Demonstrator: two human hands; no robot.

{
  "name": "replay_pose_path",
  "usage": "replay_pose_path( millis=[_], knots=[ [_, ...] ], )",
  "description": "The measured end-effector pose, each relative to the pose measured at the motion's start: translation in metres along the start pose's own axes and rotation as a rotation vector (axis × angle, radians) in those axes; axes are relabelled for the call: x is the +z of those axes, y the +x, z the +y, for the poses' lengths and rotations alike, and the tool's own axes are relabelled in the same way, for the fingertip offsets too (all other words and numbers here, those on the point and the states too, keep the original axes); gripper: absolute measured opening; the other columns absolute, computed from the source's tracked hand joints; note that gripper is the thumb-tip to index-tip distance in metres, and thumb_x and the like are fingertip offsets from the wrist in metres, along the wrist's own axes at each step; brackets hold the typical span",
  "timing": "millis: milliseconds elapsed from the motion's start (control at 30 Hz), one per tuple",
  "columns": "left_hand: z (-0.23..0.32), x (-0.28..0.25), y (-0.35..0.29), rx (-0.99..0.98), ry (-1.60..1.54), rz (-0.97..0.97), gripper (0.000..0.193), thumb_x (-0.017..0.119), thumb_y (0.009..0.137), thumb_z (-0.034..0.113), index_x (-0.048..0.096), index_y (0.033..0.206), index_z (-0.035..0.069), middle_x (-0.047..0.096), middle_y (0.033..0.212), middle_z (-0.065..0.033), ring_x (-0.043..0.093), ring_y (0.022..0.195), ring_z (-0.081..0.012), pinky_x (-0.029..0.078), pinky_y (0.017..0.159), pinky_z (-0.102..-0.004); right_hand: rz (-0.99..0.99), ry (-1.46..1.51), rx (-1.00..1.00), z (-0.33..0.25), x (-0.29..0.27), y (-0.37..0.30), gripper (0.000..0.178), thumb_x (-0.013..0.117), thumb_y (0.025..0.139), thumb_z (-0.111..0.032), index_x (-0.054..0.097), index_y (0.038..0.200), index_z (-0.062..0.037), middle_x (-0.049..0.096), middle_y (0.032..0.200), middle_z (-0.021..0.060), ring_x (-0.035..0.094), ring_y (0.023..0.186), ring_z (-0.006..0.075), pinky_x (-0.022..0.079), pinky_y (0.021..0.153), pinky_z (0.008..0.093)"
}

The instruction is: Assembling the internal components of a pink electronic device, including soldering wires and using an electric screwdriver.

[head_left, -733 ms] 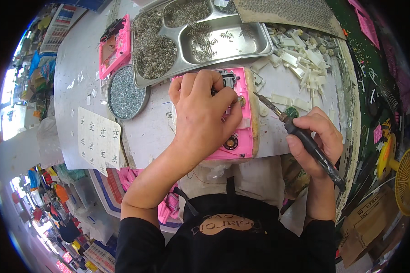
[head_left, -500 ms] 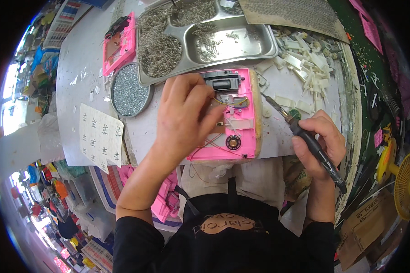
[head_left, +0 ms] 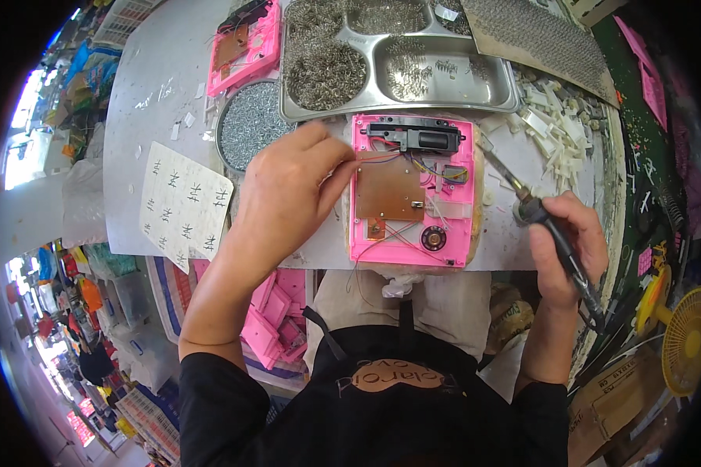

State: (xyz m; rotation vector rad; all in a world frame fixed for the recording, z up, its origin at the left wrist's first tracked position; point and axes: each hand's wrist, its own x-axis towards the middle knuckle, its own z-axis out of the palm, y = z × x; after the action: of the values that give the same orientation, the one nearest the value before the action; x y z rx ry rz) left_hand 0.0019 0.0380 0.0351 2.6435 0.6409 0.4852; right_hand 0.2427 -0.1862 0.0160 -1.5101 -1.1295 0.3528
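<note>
A pink plastic casing point(head_left: 449, 226) lies on the table in front of me. It holds a brown circuit board point(head_left: 388, 187), a black battery-box-like part point(head_left: 436, 140), a small silvery motor-like part point(head_left: 454, 174) and a round black speaker point(head_left: 434, 239). At the casing's upper left edge, my left hand point(head_left: 288, 183) pinches thin orange and blue wires point(head_left: 378, 157) between thumb and fingers. My right hand point(head_left: 567, 249) grips a soldering iron point(head_left: 533, 210) by its black handle. The iron's tip points up and left, close to the casing's right side.
Behind the casing stands a steel compartment tray point(head_left: 401, 105) of small metal parts. Beside it are a round dish point(head_left: 249, 117) of grey bits and another pink casing point(head_left: 266, 47). White plastic pieces point(head_left: 549, 128) lie right; a marked paper sheet point(head_left: 185, 198) lies left.
My left hand has drawn back from over the circuit board to its left edge, uncovering the board and wires. The whole view has shifted; my right hand still holds the soldering iron beside the casing.
</note>
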Motion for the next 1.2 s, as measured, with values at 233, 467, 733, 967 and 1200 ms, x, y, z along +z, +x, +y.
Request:
replay_pose_path(
  millis=[233, 467, 733, 967, 1200],
  knots=[
    [0.038, 0.048, 0.019, -0.423, -1.018, 0.092, 0.005, 0.067, 0.095, 0.000, 0.068, 0.100, -0.001, 0.072, 0.095, -0.0066, 0.065, 0.076, -0.0080, 0.053, 0.065, -0.0226, 0.039, 0.175, 0.121, -0.015, 0.055, 0.035, 0.042, 0.074, 0.088, 0.004, 0.064, 0.128, -0.0016, 0.066, 0.104, 0.0037, 0.062, 0.095, 0.0087, 0.049, 0.086, 0.0222],
    [0.035, 0.045, 0.012, -0.551, -1.266, -0.020, 0.011, 0.068, 0.098, 0.003, 0.067, 0.106, -0.004, 0.071, 0.091, -0.0059, 0.063, 0.075, -0.0075, 0.052, 0.067, -0.0219, -0.169, 0.396, 0.160, -0.007, 0.083, 0.058, 0.058, 0.069, 0.088, 0.008, 0.055, 0.143, -0.0053, 0.063, 0.106, 0.0031, 0.063, 0.100, 0.0100, 0.052, 0.088, 0.0236],
    [0.028, 0.049, 0.011, -0.480, -1.176, 0.048, 0.014, 0.072, 0.096, 0.006, 0.072, 0.106, -0.003, 0.071, 0.083, -0.0031, 0.065, 0.068, -0.0036, 0.055, 0.058, -0.0216, -0.178, 0.304, 0.074, -0.004, 0.093, 0.066, 0.058, 0.068, 0.087, 0.007, 0.057, 0.142, -0.0068, 0.064, 0.099, 0.0021, 0.063, 0.092, 0.0082, 0.053, 0.082, 0.0224],
    [0.022, 0.053, 0.012, -0.433, -0.924, 0.126, 0.015, 0.073, 0.094, 0.011, 0.073, 0.101, -0.003, 0.073, 0.082, -0.0053, 0.066, 0.073, -0.0064, 0.053, 0.063, -0.0246, -0.116, 0.153, 0.010, -0.003, 0.097, 0.060, 0.059, 0.070, 0.085, 0.010, 0.060, 0.140, -0.0089, 0.065, 0.098, 0.0031, 0.065, 0.085, 0.0086, 0.054, 0.076, 0.0222],
    [0.019, 0.051, 0.013, -0.373, -0.810, 0.091, 0.016, 0.075, 0.090, 0.010, 0.074, 0.099, -0.003, 0.073, 0.083, -0.0091, 0.067, 0.073, -0.0117, 0.054, 0.067, -0.0289, -0.101, 0.084, -0.022, 0.001, 0.097, 0.058, 0.059, 0.070, 0.083, 0.011, 0.062, 0.138, -0.0086, 0.066, 0.095, 0.0036, 0.065, 0.085, 0.0096, 0.054, 0.076, 0.0233]
  ],
)
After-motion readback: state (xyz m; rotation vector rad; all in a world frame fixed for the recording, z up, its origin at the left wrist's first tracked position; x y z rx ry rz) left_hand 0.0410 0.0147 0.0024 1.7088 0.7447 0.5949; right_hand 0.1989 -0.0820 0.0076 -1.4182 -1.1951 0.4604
